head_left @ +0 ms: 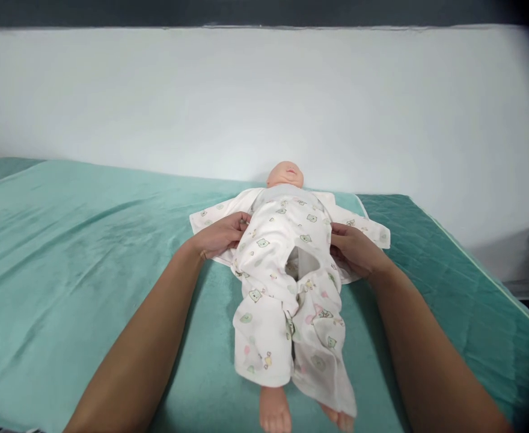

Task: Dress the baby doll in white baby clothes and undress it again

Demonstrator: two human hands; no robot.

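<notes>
A baby doll lies on its back, head toward the wall, bare feet toward me. White printed trousers cover its legs and reach high up its torso, with an opening at the crotch. Under them a white printed top spreads out, its sleeves to both sides. My left hand is at the left side of the trousers' upper part, fingers bent and closed at the cloth. At the opposite side my right hand has its fingers closed at the trousers' edge, the fingertips partly hidden by the cloth.
A light green sheet lies wrinkled under the doll. To the right is a darker green quilted cover with a pale edge. Behind the bed stands a white wall. A dark object is partly visible at the far right edge.
</notes>
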